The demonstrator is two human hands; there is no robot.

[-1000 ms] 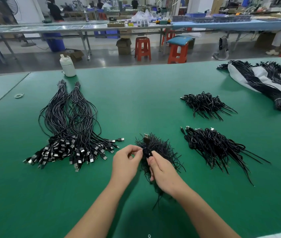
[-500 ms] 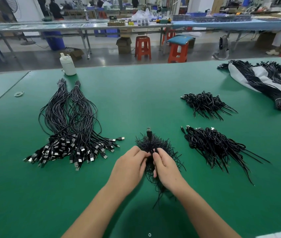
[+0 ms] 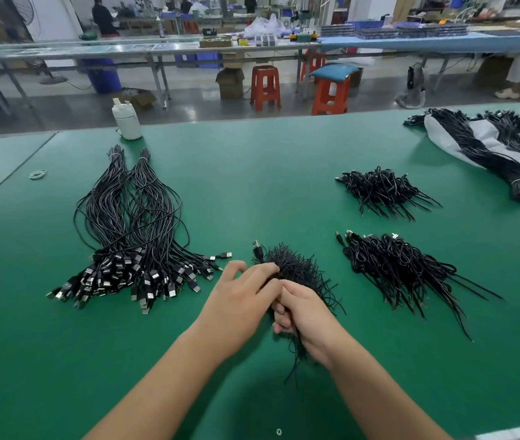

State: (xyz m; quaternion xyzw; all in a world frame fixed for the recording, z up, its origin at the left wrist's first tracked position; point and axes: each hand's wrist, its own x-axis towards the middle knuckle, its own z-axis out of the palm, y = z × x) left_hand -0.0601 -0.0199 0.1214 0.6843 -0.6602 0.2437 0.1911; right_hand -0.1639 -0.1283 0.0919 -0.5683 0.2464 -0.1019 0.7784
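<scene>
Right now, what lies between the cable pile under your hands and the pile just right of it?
Nothing: the head view shows only bare green table between the held pile and the right-hand pile; they do not touch.

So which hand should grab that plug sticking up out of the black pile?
Probably the left. The left hand lies nearest the plug, with its fingers pointing that way. The right hand sits lower, curled round strands of the black pile.
</scene>
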